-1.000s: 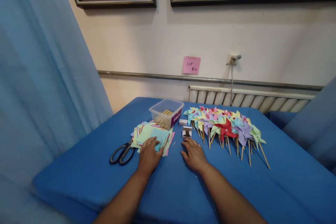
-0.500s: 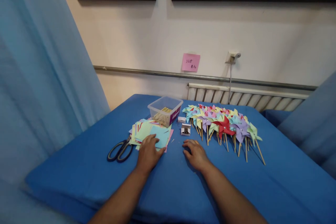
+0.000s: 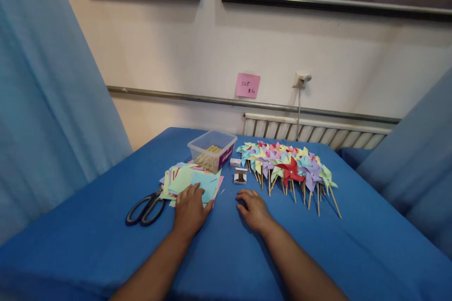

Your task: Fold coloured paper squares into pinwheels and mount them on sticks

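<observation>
My left hand [image 3: 191, 208] rests with fingers apart on the near edge of a loose pile of coloured paper sheets [image 3: 181, 179], a light blue one on top. To its left lie black-handled scissors [image 3: 145, 209], their blades tucked under the paper. My right hand [image 3: 253, 209] lies on the blue cloth, fingers loosely curved and holding nothing. Just beyond it stands a small open box [image 3: 240, 176] with dark little pieces inside. A white box [image 3: 235, 162] sits behind that one. To the right spread many paper pinwheels [image 3: 290, 169] on wooden sticks.
A clear plastic tub [image 3: 213, 148] of thin wooden sticks stands behind the paper. The table's blue cloth [image 3: 226, 254] reaches back towards a radiator [image 3: 318, 134] and a wall rail. Blue curtains [image 3: 45, 80] hang on both sides. A pink note [image 3: 247, 85] is on the wall.
The whole view has shifted slightly, so things appear further left. Both hands keep their places by the paper and on the cloth.
</observation>
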`<state>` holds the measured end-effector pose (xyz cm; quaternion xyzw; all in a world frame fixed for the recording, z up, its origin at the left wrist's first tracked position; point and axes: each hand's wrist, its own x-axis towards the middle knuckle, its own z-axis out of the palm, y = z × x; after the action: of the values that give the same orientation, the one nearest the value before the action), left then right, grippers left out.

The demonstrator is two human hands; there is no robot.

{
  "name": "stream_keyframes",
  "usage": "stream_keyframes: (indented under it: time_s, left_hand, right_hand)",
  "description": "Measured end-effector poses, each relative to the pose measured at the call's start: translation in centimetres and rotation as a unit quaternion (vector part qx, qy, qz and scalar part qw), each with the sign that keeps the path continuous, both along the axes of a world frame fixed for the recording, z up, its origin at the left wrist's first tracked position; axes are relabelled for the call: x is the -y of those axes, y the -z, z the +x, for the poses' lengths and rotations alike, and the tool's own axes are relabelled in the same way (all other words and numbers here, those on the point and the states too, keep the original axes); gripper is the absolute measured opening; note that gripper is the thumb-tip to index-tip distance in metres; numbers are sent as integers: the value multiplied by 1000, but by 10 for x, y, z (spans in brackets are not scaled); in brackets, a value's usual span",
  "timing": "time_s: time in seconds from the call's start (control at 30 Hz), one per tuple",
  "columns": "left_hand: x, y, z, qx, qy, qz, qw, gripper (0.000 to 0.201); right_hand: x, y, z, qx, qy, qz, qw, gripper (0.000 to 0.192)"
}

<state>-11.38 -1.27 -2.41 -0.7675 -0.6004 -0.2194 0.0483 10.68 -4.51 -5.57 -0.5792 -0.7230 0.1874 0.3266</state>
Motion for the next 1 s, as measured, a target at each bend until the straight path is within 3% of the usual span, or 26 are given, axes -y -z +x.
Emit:
stream_keyframes:
  time_s: [0.37, 0.63, 0.87, 1.0]
  left_hand:
    - [-3, 1, -6, 35, -7, -14, 999, 20]
    - [-5, 8, -5, 37, 12, 6, 999, 33]
    - [-6, 9, -7, 41, 20, 6, 999, 22]
    - [-3, 6, -8, 38, -2, 13, 999, 37]
  right_hand:
    - [3, -1, 1, -4, -2, -3, 1000, 26]
    - [3, 0, 1, -7, -4, -5, 1000, 25]
    - [3, 0, 1, -9, -7, 1, 1000, 24]
    - [3, 0, 2, -9, -8, 0, 1000, 24]
